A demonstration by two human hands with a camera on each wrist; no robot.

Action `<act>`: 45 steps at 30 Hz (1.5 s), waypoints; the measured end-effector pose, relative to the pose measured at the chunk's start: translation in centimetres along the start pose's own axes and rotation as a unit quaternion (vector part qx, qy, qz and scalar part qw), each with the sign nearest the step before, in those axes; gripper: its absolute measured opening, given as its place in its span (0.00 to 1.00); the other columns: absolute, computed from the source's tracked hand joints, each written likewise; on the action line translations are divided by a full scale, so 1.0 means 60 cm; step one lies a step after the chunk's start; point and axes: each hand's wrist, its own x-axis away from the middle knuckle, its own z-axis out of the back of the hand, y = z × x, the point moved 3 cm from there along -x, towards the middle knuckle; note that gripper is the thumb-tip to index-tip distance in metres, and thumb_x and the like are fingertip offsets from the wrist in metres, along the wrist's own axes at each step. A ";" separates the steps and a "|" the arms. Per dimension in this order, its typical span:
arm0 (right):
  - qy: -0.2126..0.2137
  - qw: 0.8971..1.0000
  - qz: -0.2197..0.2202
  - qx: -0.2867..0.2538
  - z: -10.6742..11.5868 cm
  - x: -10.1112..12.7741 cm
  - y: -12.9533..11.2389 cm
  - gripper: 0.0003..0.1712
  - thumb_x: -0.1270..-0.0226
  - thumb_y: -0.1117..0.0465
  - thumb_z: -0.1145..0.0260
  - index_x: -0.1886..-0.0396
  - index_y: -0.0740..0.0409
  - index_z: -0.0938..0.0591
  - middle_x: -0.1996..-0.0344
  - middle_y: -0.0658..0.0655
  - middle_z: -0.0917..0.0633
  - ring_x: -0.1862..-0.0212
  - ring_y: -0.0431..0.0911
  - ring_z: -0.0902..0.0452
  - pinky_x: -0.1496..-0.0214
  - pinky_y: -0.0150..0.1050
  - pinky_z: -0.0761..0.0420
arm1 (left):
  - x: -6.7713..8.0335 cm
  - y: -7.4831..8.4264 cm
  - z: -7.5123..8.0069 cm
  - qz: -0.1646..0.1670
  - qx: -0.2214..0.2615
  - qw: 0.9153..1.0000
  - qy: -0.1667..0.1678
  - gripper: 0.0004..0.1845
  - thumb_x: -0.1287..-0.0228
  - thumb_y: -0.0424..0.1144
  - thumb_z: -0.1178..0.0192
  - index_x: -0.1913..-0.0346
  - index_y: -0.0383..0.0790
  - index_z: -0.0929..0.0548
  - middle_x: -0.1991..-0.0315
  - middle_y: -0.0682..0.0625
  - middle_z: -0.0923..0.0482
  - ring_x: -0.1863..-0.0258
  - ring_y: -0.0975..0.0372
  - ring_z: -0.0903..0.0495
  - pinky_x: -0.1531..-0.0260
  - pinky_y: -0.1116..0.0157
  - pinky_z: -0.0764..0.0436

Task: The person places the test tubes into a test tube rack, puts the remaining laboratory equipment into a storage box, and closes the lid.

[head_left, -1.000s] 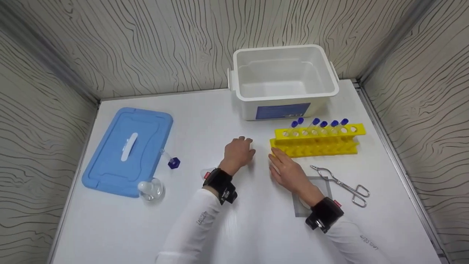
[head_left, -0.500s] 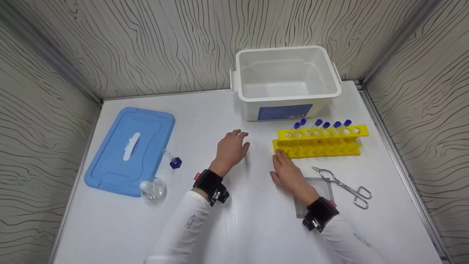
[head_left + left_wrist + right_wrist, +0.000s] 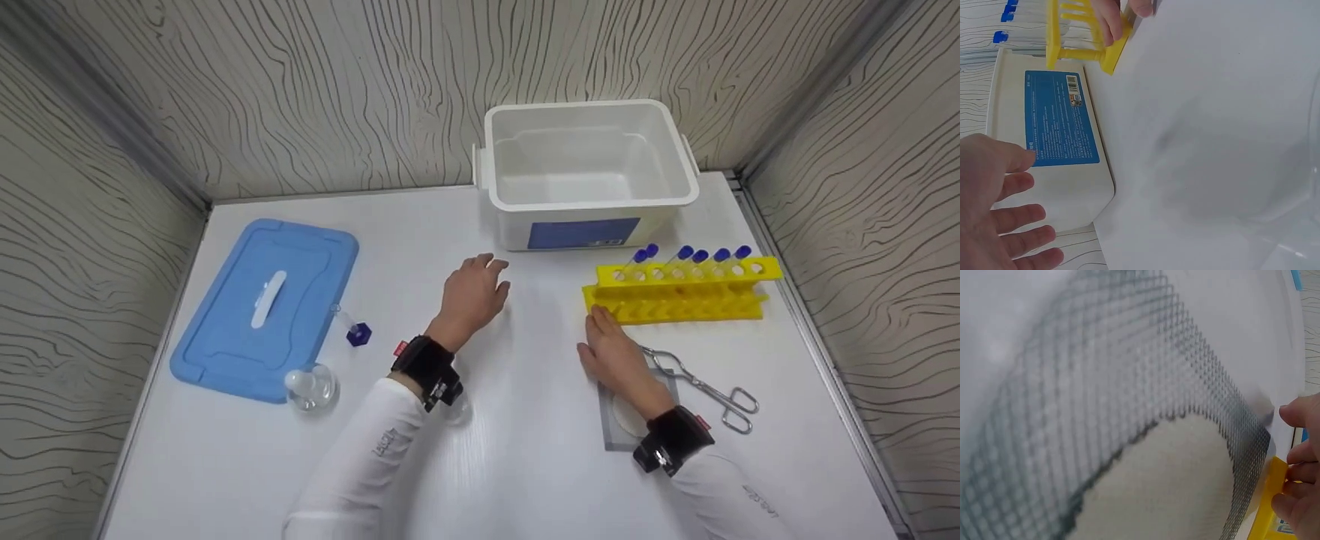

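My right hand point(image 3: 613, 356) touches the left end of a yellow test tube rack point(image 3: 679, 292) with extended fingers. Several clear tubes with blue caps point(image 3: 684, 252) lean in its upper holes. In the right wrist view, the fingers point(image 3: 1300, 471) lie against the yellow rack end. My left hand point(image 3: 471, 296) is over the white table, fingers spread, holding nothing. The left wrist view has it in front of the white bin point(image 3: 1061, 194). Partly under my right forearm lies a wire gauze square point(image 3: 611, 427) with a pale round centre.
Crucible tongs point(image 3: 705, 386) lie right of the gauze. Behind stands the open white bin point(image 3: 592, 225). At left are a blue lid point(image 3: 262, 315), a clear tube with purple hexagonal base point(image 3: 358, 334) and a clear glass vessel point(image 3: 311, 388). Another clear object point(image 3: 459, 411) shows beside my left wrist.
The rack has slid right along with my right hand at its left end. My left hand has shifted a little left and away from me, uncovering the clear object by its wrist.
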 end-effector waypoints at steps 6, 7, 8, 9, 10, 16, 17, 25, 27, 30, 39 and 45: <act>0.001 1.000 -0.014 -0.001 0.010 0.002 0.012 0.34 0.25 0.54 0.43 0.29 0.72 0.34 0.26 0.70 0.37 0.24 0.62 0.42 0.24 0.58 0.39 | -0.018 0.004 0.023 -0.019 -0.004 0.999 0.038 0.20 0.29 0.44 0.44 0.37 0.45 0.21 0.33 0.44 0.25 0.34 0.51 0.25 0.44 0.54 0.17; 0.003 1.000 -0.014 -0.003 0.010 0.002 0.012 0.33 0.25 0.54 0.43 0.29 0.71 0.34 0.26 0.70 0.37 0.24 0.62 0.41 0.24 0.58 0.39 | -0.022 0.004 0.028 -0.023 -0.003 0.999 0.050 0.20 0.28 0.44 0.44 0.37 0.45 0.21 0.33 0.44 0.25 0.33 0.51 0.25 0.43 0.54 0.18; 0.005 1.000 -0.013 -0.006 0.010 0.002 0.011 0.33 0.25 0.54 0.43 0.30 0.71 0.33 0.26 0.69 0.36 0.24 0.61 0.41 0.24 0.57 0.38 | -0.026 0.004 0.033 -0.026 -0.003 0.998 0.061 0.20 0.28 0.43 0.44 0.37 0.45 0.21 0.33 0.44 0.26 0.33 0.51 0.26 0.43 0.54 0.18; 0.007 1.000 -0.012 -0.008 0.010 0.003 0.010 0.33 0.25 0.53 0.43 0.30 0.70 0.32 0.26 0.68 0.35 0.24 0.61 0.40 0.24 0.57 0.37 | -0.030 0.005 0.038 -0.030 -0.003 0.997 0.072 0.20 0.28 0.42 0.44 0.37 0.45 0.21 0.33 0.44 0.26 0.32 0.51 0.27 0.42 0.54 0.18; 0.010 1.000 -0.008 -0.009 0.010 0.003 0.008 0.32 0.25 0.53 0.43 0.30 0.69 0.32 0.27 0.68 0.34 0.25 0.60 0.39 0.25 0.57 0.36 | -0.034 0.005 0.043 -0.033 -0.003 0.996 0.082 0.20 0.28 0.42 0.45 0.37 0.45 0.22 0.32 0.44 0.27 0.32 0.51 0.27 0.41 0.54 0.19; 0.028 0.999 0.016 -0.011 0.010 0.006 -0.011 0.29 0.26 0.53 0.42 0.31 0.64 0.28 0.29 0.65 0.29 0.28 0.58 0.32 0.29 0.55 0.30 | -0.064 0.006 0.056 -0.043 -0.072 0.993 0.078 0.26 0.28 0.43 0.45 0.29 0.45 0.31 0.26 0.41 0.37 0.25 0.48 0.37 0.30 0.51 0.29; 0.028 0.999 0.017 -0.010 0.011 0.007 -0.014 0.29 0.26 0.53 0.42 0.31 0.63 0.28 0.29 0.64 0.29 0.28 0.57 0.32 0.29 0.55 0.30 | -0.068 0.006 0.055 -0.044 -0.089 0.993 0.068 0.28 0.28 0.44 0.45 0.28 0.45 0.33 0.25 0.41 0.39 0.24 0.48 0.39 0.28 0.50 0.32; 0.064 0.996 0.057 -0.007 0.013 0.008 -0.035 0.25 0.28 0.56 0.39 0.36 0.64 0.23 0.33 0.64 0.24 0.31 0.57 0.27 0.32 0.53 0.26 | -0.083 0.007 0.046 -0.027 -0.132 0.991 0.015 0.35 0.28 0.46 0.44 0.22 0.51 0.44 0.23 0.42 0.43 0.21 0.48 0.45 0.26 0.47 0.37; 0.088 0.993 0.075 0.001 0.014 0.009 -0.039 0.24 0.30 0.58 0.37 0.38 0.64 0.21 0.35 0.65 0.22 0.33 0.57 0.25 0.34 0.53 0.24 | -0.083 0.009 0.046 -0.023 -0.138 0.990 0.010 0.36 0.28 0.46 0.44 0.22 0.52 0.45 0.23 0.42 0.43 0.21 0.49 0.46 0.25 0.48 0.37; 0.110 0.989 0.094 0.009 0.017 0.009 -0.046 0.23 0.31 0.59 0.36 0.40 0.66 0.21 0.37 0.66 0.21 0.35 0.58 0.24 0.34 0.53 0.23 | -0.083 0.011 0.048 -0.019 -0.148 0.989 0.006 0.35 0.27 0.45 0.45 0.22 0.54 0.46 0.23 0.43 0.43 0.21 0.49 0.45 0.25 0.49 0.37; 0.102 0.993 0.057 -0.019 0.051 0.003 -0.074 0.28 0.29 0.55 0.37 0.33 0.61 0.25 0.32 0.62 0.25 0.30 0.55 0.28 0.31 0.52 0.27 | -0.076 0.003 0.054 -0.013 -0.162 0.987 0.000 0.34 0.26 0.43 0.48 0.21 0.56 0.46 0.24 0.44 0.41 0.22 0.49 0.44 0.26 0.49 0.36; 0.140 0.987 0.060 -0.043 0.088 -0.008 -0.095 0.29 0.30 0.56 0.35 0.32 0.58 0.26 0.30 0.62 0.27 0.31 0.56 0.28 0.31 0.52 0.26 | -0.068 -0.008 0.053 -0.017 -0.154 0.988 0.006 0.32 0.25 0.43 0.49 0.22 0.56 0.45 0.24 0.44 0.40 0.22 0.49 0.43 0.26 0.50 0.35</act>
